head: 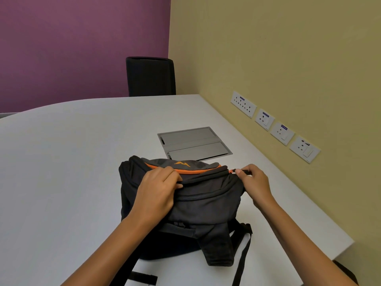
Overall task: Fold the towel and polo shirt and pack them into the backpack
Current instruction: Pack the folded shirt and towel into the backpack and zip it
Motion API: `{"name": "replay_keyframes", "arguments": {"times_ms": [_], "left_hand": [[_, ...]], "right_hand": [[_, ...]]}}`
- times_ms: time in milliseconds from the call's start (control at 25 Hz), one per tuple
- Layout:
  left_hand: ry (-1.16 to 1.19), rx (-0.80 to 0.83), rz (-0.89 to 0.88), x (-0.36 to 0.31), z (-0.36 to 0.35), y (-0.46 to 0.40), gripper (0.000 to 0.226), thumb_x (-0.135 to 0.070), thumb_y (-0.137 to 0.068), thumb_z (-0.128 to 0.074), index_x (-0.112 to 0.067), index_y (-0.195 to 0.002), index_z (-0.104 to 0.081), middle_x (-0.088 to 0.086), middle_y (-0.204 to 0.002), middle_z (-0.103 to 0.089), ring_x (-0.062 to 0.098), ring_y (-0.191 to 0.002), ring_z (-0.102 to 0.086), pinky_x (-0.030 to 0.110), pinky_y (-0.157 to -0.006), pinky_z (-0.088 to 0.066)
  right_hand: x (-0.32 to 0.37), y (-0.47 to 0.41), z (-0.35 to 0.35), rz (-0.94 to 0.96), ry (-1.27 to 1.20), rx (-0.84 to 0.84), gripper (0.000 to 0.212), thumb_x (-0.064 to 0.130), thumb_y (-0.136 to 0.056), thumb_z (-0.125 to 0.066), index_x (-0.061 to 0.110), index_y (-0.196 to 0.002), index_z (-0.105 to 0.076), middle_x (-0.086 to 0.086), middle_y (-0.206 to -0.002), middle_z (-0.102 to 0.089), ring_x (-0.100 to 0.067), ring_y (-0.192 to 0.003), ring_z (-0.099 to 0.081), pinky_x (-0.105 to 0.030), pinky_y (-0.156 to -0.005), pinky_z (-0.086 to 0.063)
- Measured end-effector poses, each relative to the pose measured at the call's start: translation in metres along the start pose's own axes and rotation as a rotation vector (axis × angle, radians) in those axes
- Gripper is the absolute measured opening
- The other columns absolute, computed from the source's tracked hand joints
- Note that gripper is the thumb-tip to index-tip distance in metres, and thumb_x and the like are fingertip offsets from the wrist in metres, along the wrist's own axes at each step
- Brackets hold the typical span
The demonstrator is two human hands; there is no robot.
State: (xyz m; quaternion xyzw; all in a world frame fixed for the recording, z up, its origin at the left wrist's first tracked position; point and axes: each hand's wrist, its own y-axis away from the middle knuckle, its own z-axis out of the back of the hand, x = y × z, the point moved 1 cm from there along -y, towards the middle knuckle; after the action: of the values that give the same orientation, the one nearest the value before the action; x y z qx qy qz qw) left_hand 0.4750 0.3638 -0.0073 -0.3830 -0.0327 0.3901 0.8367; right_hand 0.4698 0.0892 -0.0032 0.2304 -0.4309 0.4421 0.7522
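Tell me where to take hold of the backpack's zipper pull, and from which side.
Pinch the zipper pull at the backpack's right end, coming from the right, as the right hand does now. The tab sticks out sideways past the orange zip line, so a thumb-and-finger grip fits it. The left hand holds the fabric beside the zip, likely to steady it.

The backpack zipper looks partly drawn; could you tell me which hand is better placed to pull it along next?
The right hand, probably: it already pinches the zipper pull at the backpack top's right end, while the left hand grips the fabric, steadying it.
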Motion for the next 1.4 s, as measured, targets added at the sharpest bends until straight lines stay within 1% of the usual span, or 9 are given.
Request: {"name": "replay_keyframes", "arguments": {"times_ms": [240, 320, 440, 600, 720, 840, 960, 1200, 1400], "left_hand": [[-0.063, -0.018, -0.045, 0.036, 0.007, 0.013, 0.005, -0.008, -0.080, -0.061, -0.007, -0.076, -0.063, 0.005, -0.075, -0.061, 0.026, -0.069, -0.054, 0.037, -0.061, -0.043], [-0.082, -0.008, -0.002, 0.053, 0.007, 0.023, 0.007, -0.009, -0.081, -0.057, -0.008, -0.078, -0.063, 0.003, -0.079, -0.063, 0.023, -0.075, -0.054, 0.042, -0.075, -0.050], [-0.086, -0.008, 0.144, 0.077, 0.012, 0.040, 0.006, -0.006, -0.079, -0.060, -0.010, -0.082, -0.065, 0.002, -0.090, -0.067, 0.012, -0.090, -0.054, 0.050, -0.096, -0.043], [-0.082, 0.095, 0.403, 0.107, 0.029, 0.044, 0.021, 0.003, -0.080, -0.069, -0.016, -0.089, -0.068, -0.002, -0.108, -0.069, 0.016, -0.117, -0.056, 0.036, -0.076, -0.050], [0.024, 0.105, 0.490, 0.101, 0.045, 0.033, 0.026, 0.002, -0.087, -0.054, -0.016, -0.099, -0.069, -0.002, -0.110, -0.066, 0.023, -0.113, -0.058, 0.035, -0.083, -0.047], [0.152, 0.117, 0.253, 0.065, 0.063, 0.030, 0.026, -0.030, -0.090, -0.051, -0.023, -0.105, -0.071, -0.014, -0.109, -0.062, 0.009, -0.108, -0.055, 0.024, -0.095, -0.039], [-0.038, 0.331, 0.011, 0.050, 0.067, 0.043, 0.037, -0.059, -0.086, -0.046, -0.041, -0.109, -0.068, -0.017, -0.115, -0.056, 0.010, -0.117, -0.046, 0.039, -0.098, -0.033], [-0.275, 0.267, -0.054, 0.048, 0.058, 0.059, 0.024, -0.045, -0.084, -0.046, -0.034, -0.088, -0.066, -0.012, -0.099, -0.055, 0.015, -0.095, -0.048, 0.035, -0.080, -0.020], [-0.321, 0.025, -0.098, 0.043, 0.048, 0.067, 0.023, -0.030, -0.092, -0.051, -0.021, -0.077, -0.067, -0.011, -0.086, -0.065, 0.014, -0.085, -0.050, 0.037, -0.075, -0.024]], "right_hand": [[0.001, 0.012, -0.004, -0.011, -0.048, 0.234, 0.016, 0.024, -0.090, -0.062, 0.011, -0.081, -0.057, -0.009, -0.087, -0.063, -0.018, -0.077, -0.057, -0.040, -0.064, -0.058], [0.005, 0.028, -0.009, -0.038, -0.083, 0.307, 0.016, 0.021, -0.090, -0.061, 0.009, -0.082, -0.057, -0.007, -0.085, -0.066, -0.014, -0.074, -0.058, -0.029, -0.054, -0.054], [0.013, 0.056, -0.030, -0.072, -0.186, 0.387, 0.014, 0.019, -0.090, -0.062, 0.010, -0.080, -0.058, -0.002, -0.081, -0.071, -0.008, -0.073, -0.063, -0.031, -0.053, -0.055], [0.019, 0.100, -0.066, -0.146, -0.390, 0.402, 0.013, 0.019, -0.091, -0.061, 0.008, -0.085, -0.060, -0.006, -0.090, -0.073, -0.014, -0.090, -0.069, -0.034, -0.059, -0.059], [0.021, 0.133, -0.092, -0.183, -0.521, 0.426, 0.018, 0.022, -0.092, -0.059, 0.005, -0.095, -0.060, -0.002, -0.096, -0.073, -0.011, -0.096, -0.068, -0.034, -0.065, -0.059], [0.021, 0.158, -0.109, -0.191, -0.614, 0.488, 0.017, 0.025, -0.094, -0.056, 0.009, -0.097, -0.060, -0.001, -0.103, -0.072, -0.011, -0.104, -0.066, -0.034, -0.070, -0.059], [0.023, 0.170, -0.114, -0.188, -0.615, 0.553, 0.015, 0.027, -0.095, -0.056, 0.013, -0.097, -0.061, 0.002, -0.107, -0.070, -0.007, -0.102, -0.065, -0.037, -0.071, -0.059], [0.029, 0.190, -0.112, -0.065, -0.573, 0.452, 0.006, 0.021, -0.090, -0.064, 0.018, -0.091, -0.070, 0.010, -0.084, -0.071, -0.014, -0.072, -0.067, -0.022, -0.056, -0.053], [0.022, 0.173, -0.107, 0.015, -0.504, 0.328, 0.008, 0.022, -0.088, -0.066, 0.024, -0.083, -0.070, 0.008, -0.081, -0.071, -0.011, -0.079, -0.067, -0.021, -0.055, -0.053]]}}
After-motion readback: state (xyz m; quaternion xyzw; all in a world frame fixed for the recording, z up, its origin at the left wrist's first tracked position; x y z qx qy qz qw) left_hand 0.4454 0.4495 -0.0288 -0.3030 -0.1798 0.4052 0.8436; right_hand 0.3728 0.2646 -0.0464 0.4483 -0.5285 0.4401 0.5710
